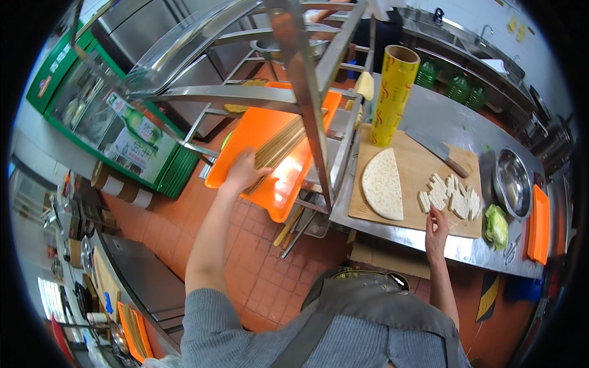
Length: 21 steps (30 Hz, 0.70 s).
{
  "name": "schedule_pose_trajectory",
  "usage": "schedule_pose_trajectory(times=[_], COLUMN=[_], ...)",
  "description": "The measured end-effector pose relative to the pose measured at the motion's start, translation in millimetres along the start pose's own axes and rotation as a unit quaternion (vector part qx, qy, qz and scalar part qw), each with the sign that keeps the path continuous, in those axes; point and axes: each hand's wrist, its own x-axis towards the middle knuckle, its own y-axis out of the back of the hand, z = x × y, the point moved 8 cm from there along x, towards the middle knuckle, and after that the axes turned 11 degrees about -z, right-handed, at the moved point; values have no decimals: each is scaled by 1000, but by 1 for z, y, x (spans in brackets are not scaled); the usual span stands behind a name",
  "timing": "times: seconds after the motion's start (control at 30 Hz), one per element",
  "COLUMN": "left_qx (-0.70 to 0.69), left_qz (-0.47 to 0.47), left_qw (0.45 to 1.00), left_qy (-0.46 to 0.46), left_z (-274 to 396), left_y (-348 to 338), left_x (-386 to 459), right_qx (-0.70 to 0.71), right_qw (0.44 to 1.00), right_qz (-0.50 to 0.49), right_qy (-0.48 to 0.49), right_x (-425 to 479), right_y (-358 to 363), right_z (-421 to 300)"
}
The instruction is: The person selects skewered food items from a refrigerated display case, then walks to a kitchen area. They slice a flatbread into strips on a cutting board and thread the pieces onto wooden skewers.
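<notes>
My left hand (243, 174) reaches over an orange plastic tray (286, 198) on the metal rack. Its thumb and fingers are spread at the lower end of a bundle of thin wooden sticks (280, 142); whether it grips them is hard to tell. My right hand (436, 230) hovers at the near edge of a wooden cutting board (414, 161), fingertips beside a pile of cut white strips (453, 195). No held thing is visible in it. Left of the pile lies a half-round flatbread (384, 186). A cleaver (435, 149) rests at the board's far side.
An upright yellow wrap roll (395, 96) stands behind the flatbread. Right of the board are a steel bowl (511, 184), a cabbage (496, 225), scissors (510, 250) and another orange tray (538, 225). The rack's post (306, 92) rises between my hands. Another person (379, 34) stands beyond.
</notes>
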Motion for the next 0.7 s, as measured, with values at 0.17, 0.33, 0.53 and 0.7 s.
schedule_pose_trajectory(times=[0.17, 0.33, 0.53, 0.7], left_qx=[27, -63, -194, -180], left_qz=[-14, 3, -55, -3], left_qw=[988, 984, 978, 983], left_qy=[-155, -165, -49, -45], left_z=[13, -15, -23, -32], left_y=[-31, -30, -36, -24], left_x=[62, 40, 80, 85], right_qx=[49, -62, -81, -88], right_qw=[993, 980, 941, 919], right_qz=[57, 101, 189, 204], right_qy=[-92, -163, -270, -325], right_x=[-37, -78, -162, -189], right_y=[21, 60, 91, 101], right_z=[52, 65, 120, 138])
